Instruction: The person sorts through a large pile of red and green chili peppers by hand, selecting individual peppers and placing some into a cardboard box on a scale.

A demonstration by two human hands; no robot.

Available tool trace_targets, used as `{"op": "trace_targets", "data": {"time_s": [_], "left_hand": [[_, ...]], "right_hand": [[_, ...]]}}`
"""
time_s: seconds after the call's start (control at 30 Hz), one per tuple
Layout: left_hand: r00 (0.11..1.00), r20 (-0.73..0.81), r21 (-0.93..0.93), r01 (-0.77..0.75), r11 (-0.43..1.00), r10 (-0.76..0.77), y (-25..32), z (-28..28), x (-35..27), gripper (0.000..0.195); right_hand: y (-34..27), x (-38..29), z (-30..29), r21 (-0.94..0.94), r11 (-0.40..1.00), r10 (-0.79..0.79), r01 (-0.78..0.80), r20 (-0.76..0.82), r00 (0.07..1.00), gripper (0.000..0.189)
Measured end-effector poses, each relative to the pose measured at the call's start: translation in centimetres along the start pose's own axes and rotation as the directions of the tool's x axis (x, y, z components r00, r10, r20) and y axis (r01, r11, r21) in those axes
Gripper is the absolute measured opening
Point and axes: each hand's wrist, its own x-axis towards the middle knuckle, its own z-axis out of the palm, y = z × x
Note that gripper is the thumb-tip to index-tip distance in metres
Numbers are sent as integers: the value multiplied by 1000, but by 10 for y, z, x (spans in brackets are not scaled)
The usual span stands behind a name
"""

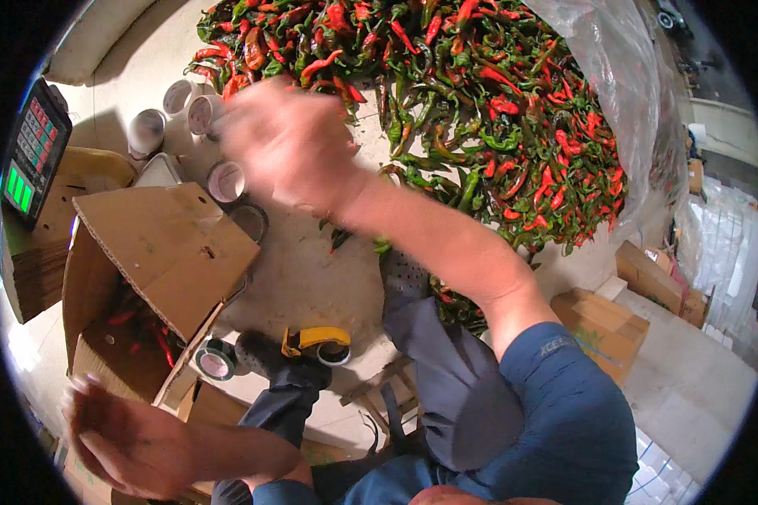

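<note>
A large heap of red and green chili peppers (480, 107) spreads over the floor at the top. My right hand (284, 139), blurred, is above the near left edge of the heap, close to several tape rolls (227, 181); whether it holds anything cannot be told. At the lower left my left hand (126, 435) is beside a cardboard box (164, 246), fingers apart and slightly curled, with nothing visible in it. The box's flaps stand up, and some red peppers (164, 344) show in its dark inside.
A digital scale display (35, 151) stands at the far left near another cardboard box (38, 271). A yellow tape dispenser (319, 338) and a green tape roll (215, 360) lie near my feet. Clear plastic sheeting (631, 82) borders the heap; flattened cardboard (600, 328) lies at right.
</note>
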Motion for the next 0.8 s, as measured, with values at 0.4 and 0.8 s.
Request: {"op": "trace_targets", "data": {"time_s": [0.4, 0.8], "left_hand": [[76, 733, 373, 786, 493, -676, -98, 146, -178, 17], [35, 633, 86, 990, 115, -774, -153, 219, -183, 53]], "right_hand": [[266, -68, -53, -689, 350, 836, -635, -76, 543, 31], [106, -105, -90, -170, 727, 682, -666, 61, 729, 23]]}}
